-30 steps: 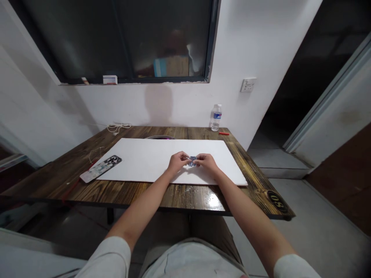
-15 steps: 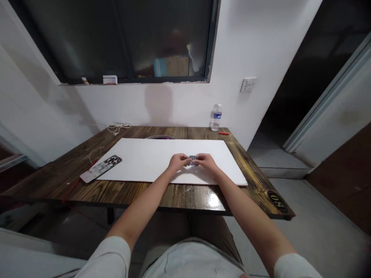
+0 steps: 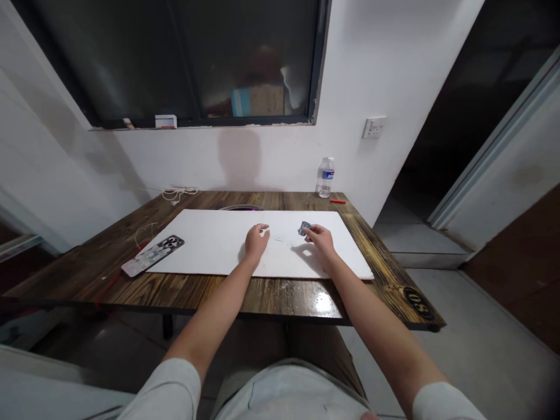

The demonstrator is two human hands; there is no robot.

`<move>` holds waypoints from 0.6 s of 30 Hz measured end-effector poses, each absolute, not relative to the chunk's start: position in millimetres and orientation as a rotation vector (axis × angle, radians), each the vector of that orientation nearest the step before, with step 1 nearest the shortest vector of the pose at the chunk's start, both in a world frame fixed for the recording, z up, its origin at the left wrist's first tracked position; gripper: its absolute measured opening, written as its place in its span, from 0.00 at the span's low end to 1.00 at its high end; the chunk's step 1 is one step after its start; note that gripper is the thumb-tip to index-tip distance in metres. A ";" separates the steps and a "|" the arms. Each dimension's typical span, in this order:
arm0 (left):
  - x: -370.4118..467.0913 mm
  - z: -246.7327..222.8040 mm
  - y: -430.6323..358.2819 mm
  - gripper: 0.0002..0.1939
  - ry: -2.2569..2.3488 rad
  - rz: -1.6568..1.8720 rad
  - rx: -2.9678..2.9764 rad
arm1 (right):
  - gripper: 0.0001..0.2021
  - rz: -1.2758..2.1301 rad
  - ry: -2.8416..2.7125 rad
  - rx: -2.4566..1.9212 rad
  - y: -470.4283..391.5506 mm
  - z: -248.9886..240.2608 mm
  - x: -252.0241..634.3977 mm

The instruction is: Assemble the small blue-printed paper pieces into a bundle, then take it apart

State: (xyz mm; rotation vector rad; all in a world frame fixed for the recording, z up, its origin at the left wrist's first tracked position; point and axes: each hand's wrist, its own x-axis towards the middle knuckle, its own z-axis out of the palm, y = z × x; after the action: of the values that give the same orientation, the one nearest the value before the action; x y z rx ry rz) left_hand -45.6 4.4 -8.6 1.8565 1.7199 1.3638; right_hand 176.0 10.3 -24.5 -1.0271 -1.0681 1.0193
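Observation:
My right hand (image 3: 320, 237) pinches a small, flat, blue-grey patterned piece (image 3: 303, 228) between thumb and fingers, raised above the right part of the white board (image 3: 210, 239). What kind of thing it is cannot be made out. To its left, my left hand (image 3: 256, 240) is held over the middle of the same board, thumb and fingers apart, with nothing in it. Between the two hands a tiny pale sliver (image 3: 278, 238) shows against the white surface, too small to name.
A phone in a patterned case (image 3: 154, 255) lies across the board's left edge on the wooden table (image 3: 87, 256). At the back right stand a plastic bottle (image 3: 326, 178) and a red pen-like stick (image 3: 338, 201). A white cable (image 3: 179, 191) lies at the back left.
My hands were together on the blue-grey piece and have moved apart. The left one let go and shifted left; the right one carried the piece a little right and away from me.

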 end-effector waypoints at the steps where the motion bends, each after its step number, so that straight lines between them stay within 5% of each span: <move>1: -44.5 -7.3 1.4 0.11 1.758 1.278 1.937 | 0.21 1.023 -1.072 -1.026 10.2 -24.7 175.7; 7: -36.5 -2.6 -12.4 0.13 1.988 0.604 2.346 | 0.20 1.021 -1.125 -1.051 4.8 -21.6 174.0; 18: -39.1 10.2 -9.0 0.13 1.971 0.261 2.445 | 0.18 1.003 -1.209 -1.093 -0.5 -19.7 170.3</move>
State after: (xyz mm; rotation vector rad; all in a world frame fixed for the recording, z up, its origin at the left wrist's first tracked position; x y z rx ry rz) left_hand -39.1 -9.0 10.2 2.4454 1.9711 0.2611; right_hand 170.3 -0.5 -19.7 -1.0925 -1.2087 1.0035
